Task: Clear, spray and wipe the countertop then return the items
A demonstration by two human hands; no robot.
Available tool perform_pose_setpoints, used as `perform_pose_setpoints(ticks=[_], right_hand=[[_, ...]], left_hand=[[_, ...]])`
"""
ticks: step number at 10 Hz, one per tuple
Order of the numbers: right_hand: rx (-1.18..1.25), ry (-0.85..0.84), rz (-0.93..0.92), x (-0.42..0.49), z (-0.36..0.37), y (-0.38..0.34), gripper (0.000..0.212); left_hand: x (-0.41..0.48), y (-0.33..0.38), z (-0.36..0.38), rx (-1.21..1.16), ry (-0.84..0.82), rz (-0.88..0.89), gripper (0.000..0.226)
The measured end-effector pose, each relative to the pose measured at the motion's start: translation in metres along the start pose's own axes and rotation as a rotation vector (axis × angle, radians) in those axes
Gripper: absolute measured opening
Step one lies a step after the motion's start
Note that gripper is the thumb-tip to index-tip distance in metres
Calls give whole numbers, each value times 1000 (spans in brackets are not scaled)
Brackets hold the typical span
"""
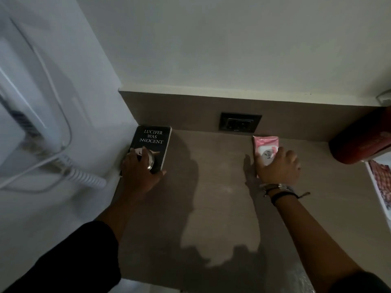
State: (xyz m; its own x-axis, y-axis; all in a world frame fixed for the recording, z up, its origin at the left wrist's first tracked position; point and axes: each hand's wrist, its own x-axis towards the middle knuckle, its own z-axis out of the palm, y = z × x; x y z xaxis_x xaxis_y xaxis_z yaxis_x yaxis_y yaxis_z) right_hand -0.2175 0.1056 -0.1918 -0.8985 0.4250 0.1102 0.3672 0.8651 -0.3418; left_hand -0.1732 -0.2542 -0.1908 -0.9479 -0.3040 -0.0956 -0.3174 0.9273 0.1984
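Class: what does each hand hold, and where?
Left hand rests on the black book's near end. Right hand covers the pink wipes pack's near end.

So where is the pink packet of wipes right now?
The pink plastic wipes packet lies on the brown countertop, right of centre, under the right hand, just below the dark wall socket.

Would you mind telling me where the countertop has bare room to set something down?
The wide middle between the book and the pink wipes pack is bare, down to the front edge. The left corner and the right end by the red cylinder are crowded.
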Motion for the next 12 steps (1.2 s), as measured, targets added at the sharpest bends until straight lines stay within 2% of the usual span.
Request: perform_pose_setpoints(ticks=[1,4,5,6,7,8,10,11,12], right_hand=[[56,-13,-14,-25,-19,13,52],[91,-203,-55,-48,-35,40,44],[130,-198,-56,-41,-40,35,41],[167,-188,-89,-33,-47,37,39],[171,-174,-114,-26,-54,45,39],[110,-218,-152,-26,-60,56,44],[88,-183,-222,-35,-70,84,42],[19,-185,-256,-36,-83,86,44],[-123,-252,-365,-34,-112,69,52]], left_hand=[[7,-6,4,4,21,-18,84],[24,-5,1,-67,-80,-155,95],[18,11,0,-233,-61,-247,105],[13,39,-1,-389,48,-318,108],[15,89,8,-454,15,-153,103],[14,147,30,-464,-145,39,99],[15,206,62,-338,-64,185,95],[8,210,60,-238,-15,205,118],[-11,208,32,-174,91,326,110]])
